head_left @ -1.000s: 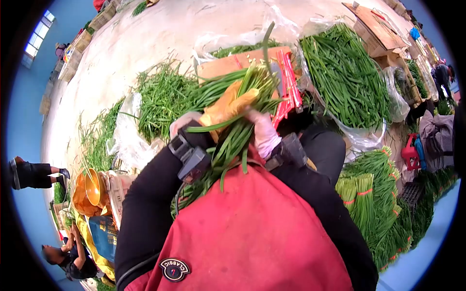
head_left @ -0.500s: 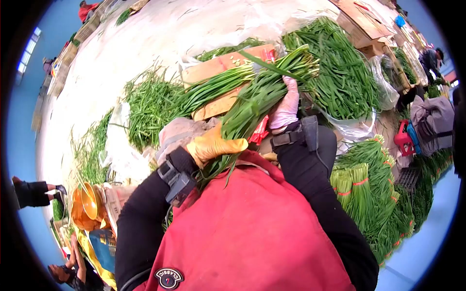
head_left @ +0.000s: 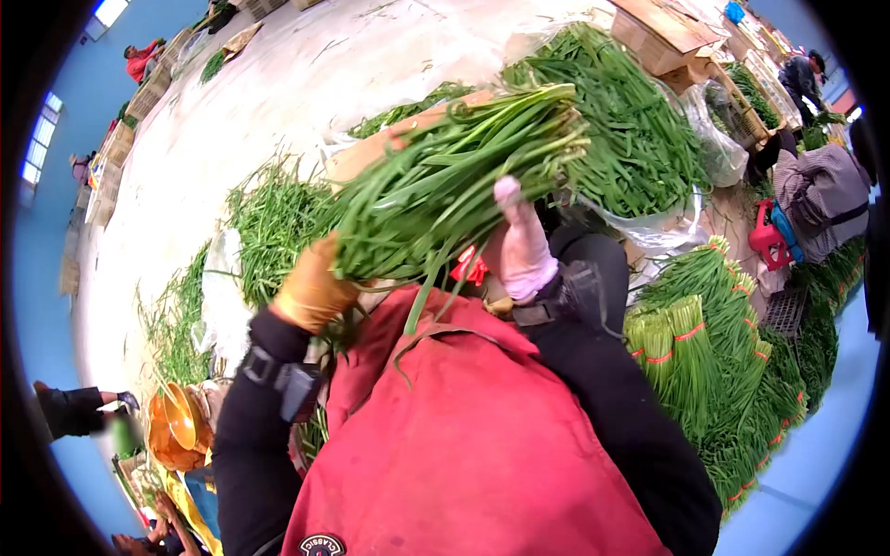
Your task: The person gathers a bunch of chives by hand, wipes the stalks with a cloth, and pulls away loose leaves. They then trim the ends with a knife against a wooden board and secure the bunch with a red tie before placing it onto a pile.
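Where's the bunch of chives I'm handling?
In the head view, the bunch of chives is just above centre, its leafy end at your gloved left hand, its stem end above your right hand, left of the larger pile.

**Green bunch [head_left: 454, 190] swung across the desk [head_left: 350, 161]**

Half a second ago its leaves trailed down to my red apron [head_left: 464, 417]; now most fan out to my left, hiding the stalks seen on the desk. My left grip [head_left: 311, 287] has moved outward, away from the apron, to the leafy end.
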